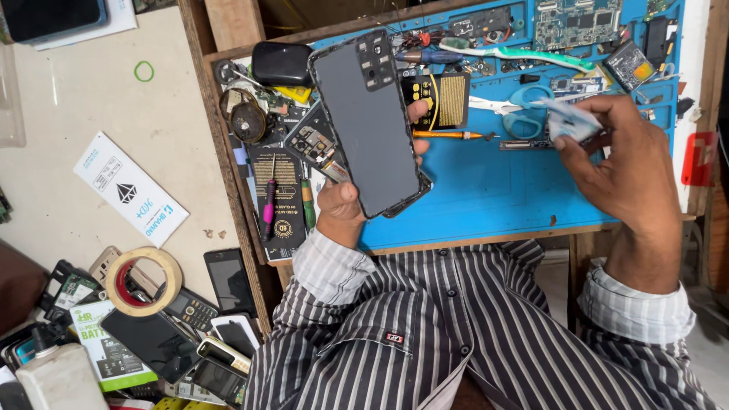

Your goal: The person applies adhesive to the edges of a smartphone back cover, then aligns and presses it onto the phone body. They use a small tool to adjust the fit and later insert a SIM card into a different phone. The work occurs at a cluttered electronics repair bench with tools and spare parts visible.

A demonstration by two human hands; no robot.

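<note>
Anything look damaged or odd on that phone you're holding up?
The dark phone panel in the left hand looks rough and chipped along its lower right edge. The right hand pinches a crumpled pale wipe above the blue mat.

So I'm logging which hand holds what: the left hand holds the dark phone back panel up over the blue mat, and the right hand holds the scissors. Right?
Not quite. The head view shows the right hand pinching a small pale wad; the scissors lie on the blue mat. The left hand does hold the dark phone back panel.
</note>
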